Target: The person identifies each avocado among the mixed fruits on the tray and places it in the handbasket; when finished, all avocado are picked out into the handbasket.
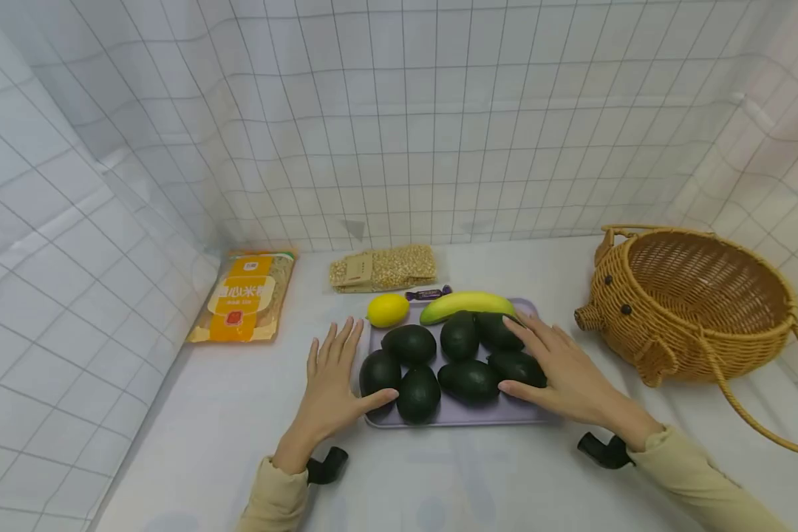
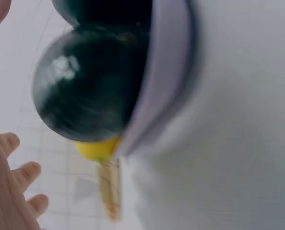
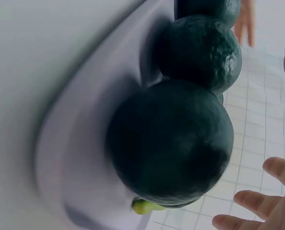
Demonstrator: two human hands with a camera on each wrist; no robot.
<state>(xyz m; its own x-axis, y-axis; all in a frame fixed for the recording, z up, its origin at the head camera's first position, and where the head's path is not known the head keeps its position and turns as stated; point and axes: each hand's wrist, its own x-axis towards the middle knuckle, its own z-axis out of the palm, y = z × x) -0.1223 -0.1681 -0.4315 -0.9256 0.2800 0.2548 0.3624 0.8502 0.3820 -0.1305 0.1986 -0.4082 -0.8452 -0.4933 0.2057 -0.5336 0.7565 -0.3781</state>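
While gripping nothing, flanks avocados on a tray lengthwise along nine-to-three o'clock, with spread left hand at nine, spread right hand at three.

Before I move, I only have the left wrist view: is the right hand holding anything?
Observer: No. The right hand is at the right end of the tray, holding nothing.
Operator: I can see avocados and a lemon. What else lies along the tray's far side?
Observer: A yellow-green banana, behind the avocados.
Operator: And what stands to the right of the tray?
Observer: A pig-shaped wicker basket, past the right hand.
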